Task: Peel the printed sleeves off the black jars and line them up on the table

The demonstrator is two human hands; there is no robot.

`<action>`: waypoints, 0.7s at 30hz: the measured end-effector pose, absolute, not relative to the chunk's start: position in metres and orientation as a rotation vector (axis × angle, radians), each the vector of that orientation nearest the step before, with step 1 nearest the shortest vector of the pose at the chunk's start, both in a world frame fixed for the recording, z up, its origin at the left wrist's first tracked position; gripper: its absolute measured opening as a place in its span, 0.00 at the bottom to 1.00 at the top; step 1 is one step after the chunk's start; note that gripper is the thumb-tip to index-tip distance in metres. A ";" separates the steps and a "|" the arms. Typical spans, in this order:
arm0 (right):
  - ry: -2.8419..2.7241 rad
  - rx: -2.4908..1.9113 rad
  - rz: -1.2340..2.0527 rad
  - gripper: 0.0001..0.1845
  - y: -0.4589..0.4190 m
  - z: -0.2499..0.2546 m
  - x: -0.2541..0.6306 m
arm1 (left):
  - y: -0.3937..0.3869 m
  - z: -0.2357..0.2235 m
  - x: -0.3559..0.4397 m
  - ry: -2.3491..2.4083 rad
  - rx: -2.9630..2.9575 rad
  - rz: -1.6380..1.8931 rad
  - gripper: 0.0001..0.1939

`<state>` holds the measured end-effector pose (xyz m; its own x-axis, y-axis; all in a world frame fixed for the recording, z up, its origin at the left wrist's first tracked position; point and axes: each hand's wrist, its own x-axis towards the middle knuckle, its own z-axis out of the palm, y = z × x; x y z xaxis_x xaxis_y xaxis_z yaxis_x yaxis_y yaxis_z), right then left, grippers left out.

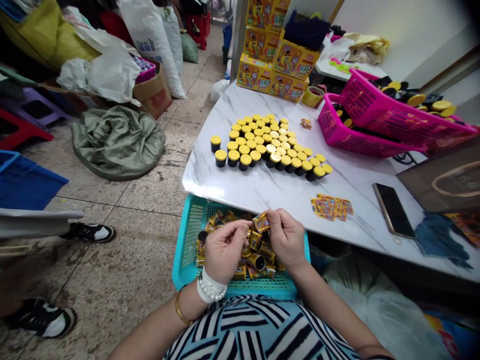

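My right hand (288, 239) pinches a small yellow printed wrapper (261, 222) between thumb and fingers. Close by on its left, my left hand (226, 250) is closed in a pinch, its fingertips at the wrapper's edge; what they hold, if anything, I cannot make out. Both hands are over a turquoise plastic basket (180, 265) containing many small wrapped tubs (256, 261), some with black ends showing. On the marble-patterned table (221, 187) stand rows of black tubs with yellow lids (258, 140). Flat printed wrappers (332, 207) lie in a pile to the right.
Pink baskets (386, 110) holding lidded tubs stand at the table's right. Yellow printed boxes (262, 45) are stacked behind, beside a tape roll (312, 97). A phone (393, 210) lies near the front edge. Sacks (118, 142) and another person's shoes (90, 232) are on the left floor.
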<state>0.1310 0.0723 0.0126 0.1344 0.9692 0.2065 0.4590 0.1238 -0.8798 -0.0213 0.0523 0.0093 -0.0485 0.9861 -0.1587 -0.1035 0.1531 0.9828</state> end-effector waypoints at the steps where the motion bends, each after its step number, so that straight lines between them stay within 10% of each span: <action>1: -1.472 -1.477 0.682 0.23 0.072 0.012 0.131 | 0.052 0.009 -0.022 1.248 0.995 1.187 0.15; 16: -2.077 -1.094 0.454 0.15 0.102 0.015 0.119 | 0.067 -0.008 -0.050 1.339 1.159 1.362 0.09; 21: -2.030 -1.341 -0.165 0.14 0.171 0.035 0.123 | 0.083 -0.004 -0.064 1.397 1.175 1.437 0.09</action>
